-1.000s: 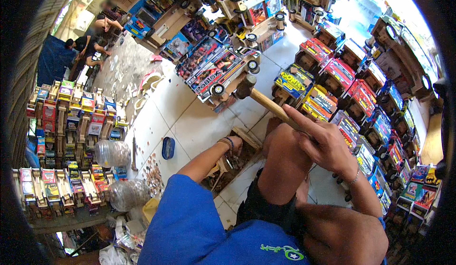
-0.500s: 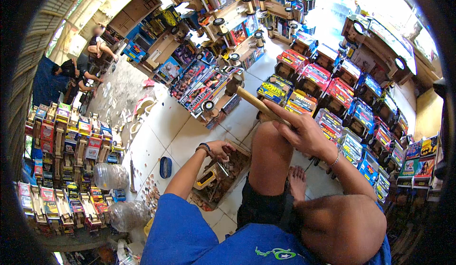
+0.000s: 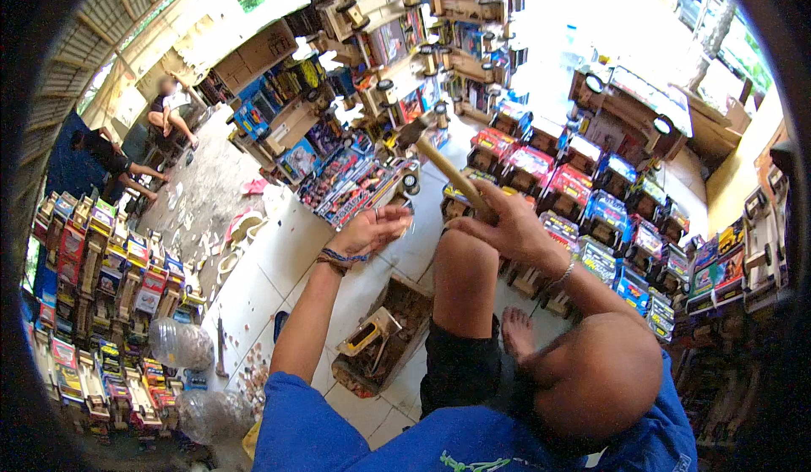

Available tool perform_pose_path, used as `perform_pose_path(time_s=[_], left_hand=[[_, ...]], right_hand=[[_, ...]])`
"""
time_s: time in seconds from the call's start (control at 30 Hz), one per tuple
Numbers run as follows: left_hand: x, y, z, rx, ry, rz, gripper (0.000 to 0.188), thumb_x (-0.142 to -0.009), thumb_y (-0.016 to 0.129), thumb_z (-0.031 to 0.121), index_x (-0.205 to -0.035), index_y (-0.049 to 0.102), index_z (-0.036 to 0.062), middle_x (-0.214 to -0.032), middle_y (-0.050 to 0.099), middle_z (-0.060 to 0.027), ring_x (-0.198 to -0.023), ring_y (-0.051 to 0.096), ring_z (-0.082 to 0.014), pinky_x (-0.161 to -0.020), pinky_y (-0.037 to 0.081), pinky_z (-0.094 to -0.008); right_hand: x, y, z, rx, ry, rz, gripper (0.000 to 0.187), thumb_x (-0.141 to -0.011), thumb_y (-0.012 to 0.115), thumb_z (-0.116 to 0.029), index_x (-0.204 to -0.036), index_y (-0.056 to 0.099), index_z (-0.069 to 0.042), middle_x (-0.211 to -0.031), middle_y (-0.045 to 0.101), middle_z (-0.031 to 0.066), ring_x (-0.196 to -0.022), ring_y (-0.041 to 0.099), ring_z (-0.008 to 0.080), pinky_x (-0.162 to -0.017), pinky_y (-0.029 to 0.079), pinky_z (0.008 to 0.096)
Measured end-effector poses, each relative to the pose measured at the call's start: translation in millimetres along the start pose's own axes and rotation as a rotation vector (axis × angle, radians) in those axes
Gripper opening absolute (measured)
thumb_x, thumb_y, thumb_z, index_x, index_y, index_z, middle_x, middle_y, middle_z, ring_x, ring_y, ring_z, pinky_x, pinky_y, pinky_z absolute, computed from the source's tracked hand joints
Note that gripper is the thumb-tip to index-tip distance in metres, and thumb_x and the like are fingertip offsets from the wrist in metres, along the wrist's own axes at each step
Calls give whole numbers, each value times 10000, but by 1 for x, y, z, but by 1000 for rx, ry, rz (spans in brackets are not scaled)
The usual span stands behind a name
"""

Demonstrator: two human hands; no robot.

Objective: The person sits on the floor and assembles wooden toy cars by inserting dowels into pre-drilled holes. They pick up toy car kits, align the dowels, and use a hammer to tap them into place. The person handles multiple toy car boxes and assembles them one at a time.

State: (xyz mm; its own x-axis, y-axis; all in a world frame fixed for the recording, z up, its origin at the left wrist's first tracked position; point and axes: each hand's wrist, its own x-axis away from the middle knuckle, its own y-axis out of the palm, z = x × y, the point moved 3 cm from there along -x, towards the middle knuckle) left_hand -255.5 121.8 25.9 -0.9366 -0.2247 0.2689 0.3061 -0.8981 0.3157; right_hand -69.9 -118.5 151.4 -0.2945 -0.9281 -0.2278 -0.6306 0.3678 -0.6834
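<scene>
**Left hand up & clear of tray, hammer in right**

Just changed: left hand (image 3: 370, 231) has come up out of the wooden tray (image 3: 412, 283) and now hangs above the tiled floor (image 3: 262, 279), past the tray's far end. It's half curled; something thin & bright seems to show at its tips (too small & blurry, can't tell if gripped). Right hand (image 3: 519, 231) is wrapped round the handle of a hammer (image 3: 448, 172), up over the bent knee (image 3: 466, 258), head pointing away. Meaning: tray's free of hands, nothing's being struck.

Tray sits on the floor beside the knee, w/ brown bits and a yellow-and-metal item (image 3: 365, 337), poss. a staple gun, inside. A 2nd hammer (image 3: 220, 349) lies nr the floor's left edge, by clear plastic jars (image 3: 180, 343).

Room: big printed toy truck (image 3: 351, 186) ahead, rows of toy trucks (image 3: 605, 210) along the floor's right side, stacked toy trucks (image 3: 101, 261) at left. Far left, past the tiles: one person (image 3: 106, 155) bending, another (image 3: 173, 117) seated.
</scene>
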Motion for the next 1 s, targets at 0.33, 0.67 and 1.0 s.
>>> perform_pose_path(time_s=[0.33, 0.67, 1.0], left_hand=[[-31, 122, 85, 168, 300, -147, 264, -976, 630, 128, -1204, 611, -4, -1121, 668, -66, -1012, 660, -135, -912, 551, -265], [-44, 167, 91, 314, 272, -76, 400, -1019, 562, 304, -1299, 565, 17, -1219, 649, -77, -1115, 644, -175, -992, 533, -282], [-103, 183, 97, 145, 486, 213, 324, -959, 678, 282, -1189, 634, 57, -969, 681, -6, -815, 658, -72, -733, 558, -212]], right_hand=[[-25, -26, -27, -4, -226, 159, 357, -845, 774, -333, -1073, 644, -92, -723, 637, 154, -651, 649, 330, -594, 491, 411], [-42, -39, 14, -507, 26, 247, 296, -993, 638, -309, -1006, 582, -19, -765, 568, -23, -692, 506, 44, -599, 436, 236], [-64, -42, 43, -1167, 491, 303, 354, -969, 628, -451, -977, 623, -97, -665, 525, -38, -431, 406, 46, -358, 285, 223]])
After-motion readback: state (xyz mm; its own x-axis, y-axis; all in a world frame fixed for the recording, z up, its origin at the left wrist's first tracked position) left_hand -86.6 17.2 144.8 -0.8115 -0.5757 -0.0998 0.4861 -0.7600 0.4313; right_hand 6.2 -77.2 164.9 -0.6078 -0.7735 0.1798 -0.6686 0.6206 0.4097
